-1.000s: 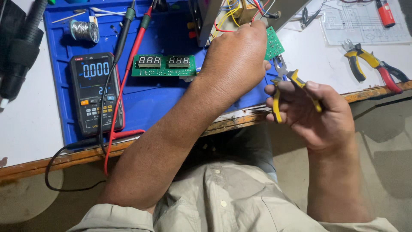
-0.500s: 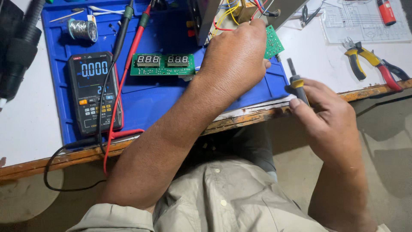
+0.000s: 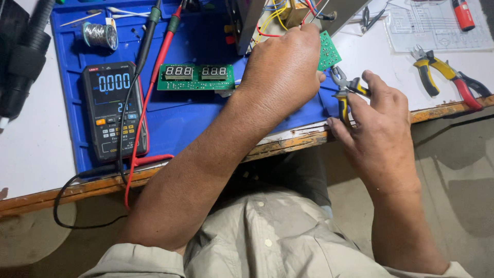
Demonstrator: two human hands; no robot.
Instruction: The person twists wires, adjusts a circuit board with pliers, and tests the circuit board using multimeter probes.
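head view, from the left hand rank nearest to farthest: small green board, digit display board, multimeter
1. Small green board: at the left hand, touching its fingertips.
2. Digit display board: just left of the hand on the blue mat.
3. Multimeter: far left of the mat.

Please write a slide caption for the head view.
Left hand holds a green circuit board; right hand grips small pliers.
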